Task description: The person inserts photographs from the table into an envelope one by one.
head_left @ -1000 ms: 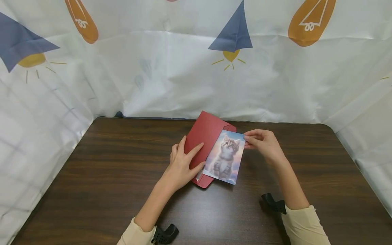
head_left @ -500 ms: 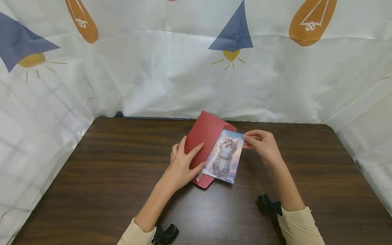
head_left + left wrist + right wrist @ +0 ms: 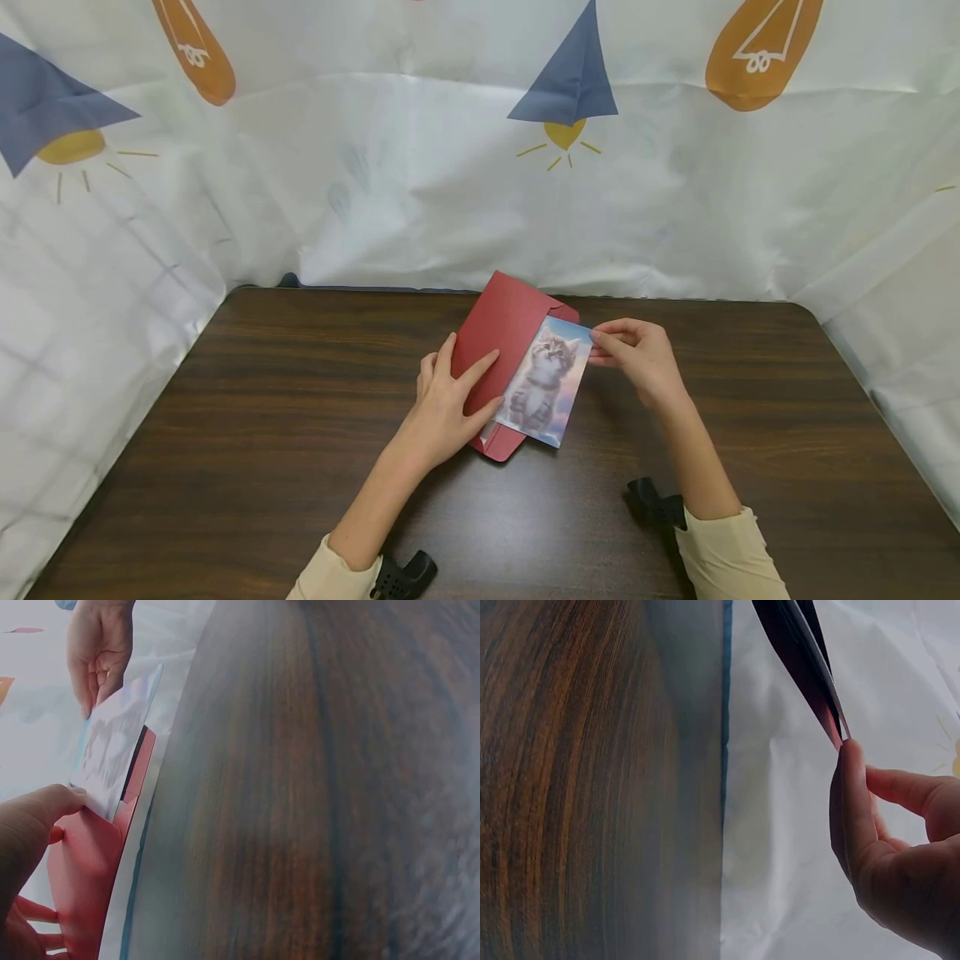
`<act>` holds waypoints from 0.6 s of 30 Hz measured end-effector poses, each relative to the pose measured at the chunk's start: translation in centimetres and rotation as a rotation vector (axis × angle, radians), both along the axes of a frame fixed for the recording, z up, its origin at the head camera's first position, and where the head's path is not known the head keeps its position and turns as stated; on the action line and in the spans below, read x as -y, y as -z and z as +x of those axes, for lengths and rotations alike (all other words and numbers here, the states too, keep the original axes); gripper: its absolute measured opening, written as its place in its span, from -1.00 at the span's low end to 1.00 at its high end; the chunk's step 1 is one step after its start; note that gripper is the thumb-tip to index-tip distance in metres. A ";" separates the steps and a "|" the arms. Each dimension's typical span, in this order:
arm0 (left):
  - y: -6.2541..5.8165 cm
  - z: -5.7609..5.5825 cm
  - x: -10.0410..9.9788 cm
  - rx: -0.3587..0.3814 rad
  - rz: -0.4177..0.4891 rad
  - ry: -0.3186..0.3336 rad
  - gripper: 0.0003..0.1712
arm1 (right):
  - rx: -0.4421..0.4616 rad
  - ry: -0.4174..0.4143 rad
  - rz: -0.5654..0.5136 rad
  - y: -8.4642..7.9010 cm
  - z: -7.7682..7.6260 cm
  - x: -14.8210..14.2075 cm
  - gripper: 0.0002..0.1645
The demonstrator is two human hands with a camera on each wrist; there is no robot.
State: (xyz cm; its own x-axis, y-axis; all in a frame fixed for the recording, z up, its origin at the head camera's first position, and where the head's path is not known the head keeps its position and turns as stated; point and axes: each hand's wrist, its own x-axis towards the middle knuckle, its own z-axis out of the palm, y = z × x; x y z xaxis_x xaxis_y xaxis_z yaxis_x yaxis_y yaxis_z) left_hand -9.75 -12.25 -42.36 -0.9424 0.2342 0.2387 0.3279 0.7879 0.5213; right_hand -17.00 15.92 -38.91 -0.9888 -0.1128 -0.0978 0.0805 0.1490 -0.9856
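Observation:
A red envelope (image 3: 501,333) is tilted across the far middle of the table, its open side facing right. My left hand (image 3: 453,408) holds it, fingers spread over its front and left edge. The left thumb lies by the opening, at the lower corner of a kitten picture card (image 3: 543,383). In the left wrist view this card (image 3: 112,742) overlaps the envelope's mouth, its left edge at the opening. My right hand (image 3: 637,350) pinches the card's upper right corner between thumb and fingers. From the right wrist, card and envelope appear edge-on and dark.
Beneath lies a dark wood-grain table (image 3: 300,433). A white curtain (image 3: 450,192) printed with lamps and bulbs hangs behind the table and at its sides. Black wrist mounts (image 3: 656,504) sit at both cream sleeves (image 3: 727,550).
My right hand has moved slightly left with the kitten card, so less of the card shows beyond the envelope's opening. The left hand and the envelope have stayed in place.

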 end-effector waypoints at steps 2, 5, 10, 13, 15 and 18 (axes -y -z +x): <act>0.0 0.0 0.0 -0.009 -0.003 0.003 -0.29 | 0.000 0.001 0.004 0.0 0.1 0.0 -0.60; 0.1 0.0 -0.1 -0.025 -0.004 0.008 -0.29 | 0.002 0.002 0.009 -0.1 0.2 0.0 -0.60; 0.3 -0.1 -0.2 -0.055 0.000 0.014 -0.29 | 0.007 0.005 0.007 -0.2 0.2 0.1 -0.59; 0.3 -0.1 -0.3 -0.057 0.001 0.011 -0.29 | 0.010 0.008 0.008 -0.2 0.2 0.1 -0.59; 0.3 -0.1 -0.3 -0.049 0.003 0.008 -0.29 | 0.013 0.010 0.012 -0.2 0.2 0.2 -0.59; 0.3 0.0 -0.3 -0.043 0.003 0.008 -0.29 | 0.015 0.011 0.017 -0.2 0.3 0.2 -0.59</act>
State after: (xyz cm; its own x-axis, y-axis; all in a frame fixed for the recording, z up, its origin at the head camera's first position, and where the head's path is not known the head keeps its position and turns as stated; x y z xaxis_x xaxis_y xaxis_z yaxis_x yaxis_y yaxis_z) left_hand -9.76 -11.90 -42.64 -0.9294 0.2405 0.2801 0.3561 0.7838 0.5088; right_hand -16.75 15.69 -38.68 -0.9884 -0.1001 -0.1144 0.0969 0.1646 -0.9816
